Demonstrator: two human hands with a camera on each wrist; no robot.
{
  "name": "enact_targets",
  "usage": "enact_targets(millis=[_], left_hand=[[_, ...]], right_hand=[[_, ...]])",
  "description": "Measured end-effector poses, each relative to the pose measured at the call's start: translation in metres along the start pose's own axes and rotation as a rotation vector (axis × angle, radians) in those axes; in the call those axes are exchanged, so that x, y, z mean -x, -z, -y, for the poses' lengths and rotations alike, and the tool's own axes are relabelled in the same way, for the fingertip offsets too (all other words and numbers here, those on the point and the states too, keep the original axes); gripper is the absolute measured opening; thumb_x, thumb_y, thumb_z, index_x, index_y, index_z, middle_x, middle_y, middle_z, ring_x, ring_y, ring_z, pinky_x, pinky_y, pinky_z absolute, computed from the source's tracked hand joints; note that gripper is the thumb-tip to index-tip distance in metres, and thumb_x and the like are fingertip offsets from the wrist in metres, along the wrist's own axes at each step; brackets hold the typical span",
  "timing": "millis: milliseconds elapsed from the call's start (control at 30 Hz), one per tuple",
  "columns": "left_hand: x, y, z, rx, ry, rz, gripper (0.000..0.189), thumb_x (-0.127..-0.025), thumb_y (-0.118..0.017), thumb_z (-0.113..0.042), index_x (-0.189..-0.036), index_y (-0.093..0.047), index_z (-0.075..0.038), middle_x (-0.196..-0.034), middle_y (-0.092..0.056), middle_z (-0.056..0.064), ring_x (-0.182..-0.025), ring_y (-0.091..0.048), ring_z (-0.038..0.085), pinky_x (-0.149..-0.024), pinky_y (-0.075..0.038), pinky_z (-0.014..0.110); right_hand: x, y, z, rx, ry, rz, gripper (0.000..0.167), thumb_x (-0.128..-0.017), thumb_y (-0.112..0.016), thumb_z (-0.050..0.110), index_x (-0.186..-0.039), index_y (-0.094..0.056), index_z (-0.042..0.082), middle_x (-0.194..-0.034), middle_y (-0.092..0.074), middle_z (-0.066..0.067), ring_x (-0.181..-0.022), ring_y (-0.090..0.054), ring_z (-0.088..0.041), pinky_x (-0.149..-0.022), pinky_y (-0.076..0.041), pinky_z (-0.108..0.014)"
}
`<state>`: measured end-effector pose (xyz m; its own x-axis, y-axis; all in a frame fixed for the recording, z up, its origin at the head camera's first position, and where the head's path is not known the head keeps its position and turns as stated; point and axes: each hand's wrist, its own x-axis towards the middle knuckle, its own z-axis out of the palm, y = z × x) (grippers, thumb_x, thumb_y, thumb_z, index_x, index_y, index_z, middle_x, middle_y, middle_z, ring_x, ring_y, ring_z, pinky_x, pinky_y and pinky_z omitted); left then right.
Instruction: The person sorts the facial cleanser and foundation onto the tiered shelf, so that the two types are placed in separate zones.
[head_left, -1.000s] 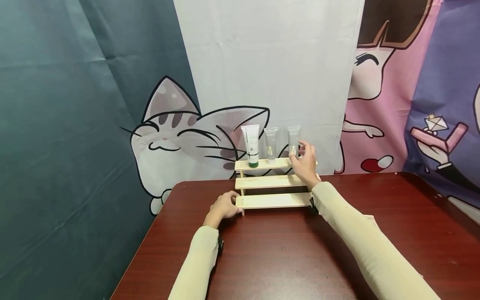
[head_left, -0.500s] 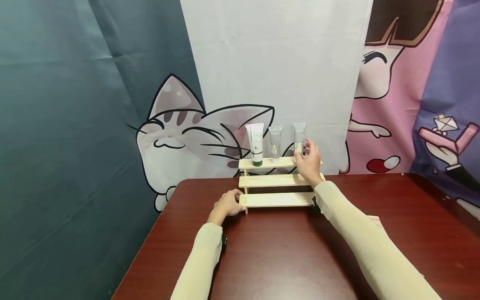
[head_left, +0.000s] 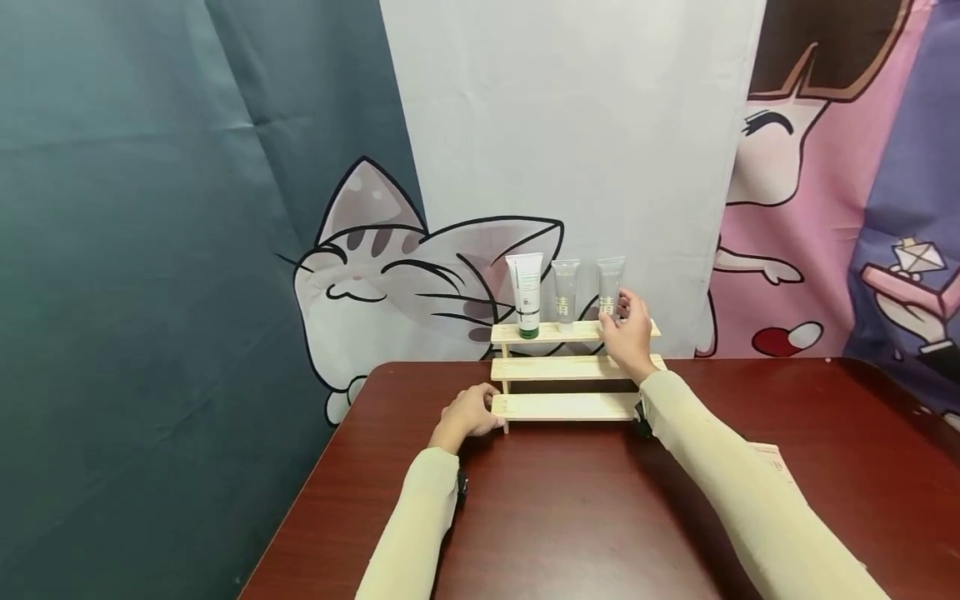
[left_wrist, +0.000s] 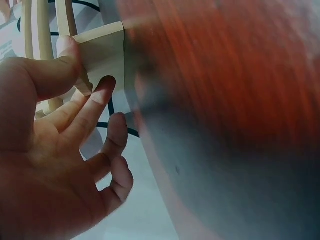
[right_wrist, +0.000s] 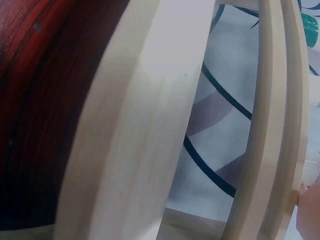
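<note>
A three-tier wooden rack (head_left: 562,407) stands near the table's back edge. On its top board are a white tube with a green cap (head_left: 527,292), a clear grey tube (head_left: 565,287) in the middle, and a second clear grey tube (head_left: 611,279) at the right. My right hand (head_left: 628,340) pinches that right-hand tube near its base between thumb and fingers. At the rack's lower left, my left hand (head_left: 469,412) grips the end of the bottom board (left_wrist: 97,40), thumb on one side and fingers on the other. The right wrist view shows only a fingertip (right_wrist: 309,215).
The dark red wooden table (head_left: 555,517) extends toward me. A pale, paper-like item (head_left: 770,454) lies partly hidden behind the right sleeve. Behind the table hangs a cloth backdrop (head_left: 592,125) with cartoon figures.
The head view has turned slightly left, so everything sits further right in it. Both hands stay where they were, on the right tube and the rack's end.
</note>
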<state>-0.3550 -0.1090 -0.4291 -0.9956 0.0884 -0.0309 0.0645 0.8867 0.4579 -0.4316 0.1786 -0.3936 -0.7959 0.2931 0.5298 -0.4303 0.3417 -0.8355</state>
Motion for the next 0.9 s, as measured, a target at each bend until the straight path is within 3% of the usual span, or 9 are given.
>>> enact_targets(millis=[167,333,467,700,900], left_hand=[[0.003,0.0,0.002,-0.009,-0.025,-0.002,0.045,-0.082,-0.08,-0.029,-0.123,-0.063,-0.021,-0.113,-0.066,-0.001,-0.101,-0.061,0.019,-0.085,-0.044,0.05],[-0.001,-0.006,0.001,0.082,-0.118,0.013,0.046,-0.08,-0.082,-0.021,-0.121,-0.064,-0.013,-0.108,-0.066,0.002,-0.103,-0.058,0.023,-0.087,-0.047,0.044],[-0.002,-0.005,0.006,0.137,-0.163,0.001,0.045,-0.078,-0.083,-0.015,-0.119,-0.065,-0.007,-0.107,-0.066,0.007,-0.107,-0.053,0.029,-0.092,-0.046,0.041],[0.001,0.0,0.007,0.142,-0.138,0.042,0.055,-0.078,-0.085,-0.02,-0.126,-0.063,-0.005,-0.118,-0.064,0.011,-0.113,-0.049,0.032,-0.099,-0.042,0.043],[0.001,0.001,0.004,0.161,-0.101,0.026,0.057,-0.079,-0.084,-0.024,-0.128,-0.063,-0.004,-0.119,-0.064,0.012,-0.113,-0.054,0.03,-0.096,-0.045,0.045]], right_hand=[[-0.001,-0.003,-0.001,0.013,-0.011,0.001,0.057,-0.092,-0.064,0.001,-0.144,-0.041,0.001,-0.131,-0.048,-0.024,-0.119,-0.052,-0.036,-0.102,-0.045,-0.046],[0.001,0.009,-0.001,0.073,-0.039,-0.015,0.057,-0.09,-0.068,0.0,-0.141,-0.044,-0.001,-0.126,-0.051,-0.024,-0.115,-0.055,-0.035,-0.099,-0.047,-0.045],[0.004,0.014,0.006,0.108,-0.088,0.05,0.061,-0.088,-0.071,0.003,-0.142,-0.043,-0.004,-0.129,-0.053,-0.026,-0.118,-0.055,-0.037,-0.101,-0.045,-0.046],[0.014,0.031,0.032,0.274,-0.241,0.237,0.073,-0.085,-0.068,0.011,-0.147,-0.034,-0.009,-0.142,-0.044,-0.033,-0.129,-0.045,-0.045,-0.106,-0.037,-0.054],[0.019,0.045,0.044,0.229,-0.238,0.33,0.076,-0.085,-0.065,0.009,-0.149,-0.029,-0.011,-0.146,-0.036,-0.037,-0.134,-0.039,-0.049,-0.108,-0.035,-0.054]])
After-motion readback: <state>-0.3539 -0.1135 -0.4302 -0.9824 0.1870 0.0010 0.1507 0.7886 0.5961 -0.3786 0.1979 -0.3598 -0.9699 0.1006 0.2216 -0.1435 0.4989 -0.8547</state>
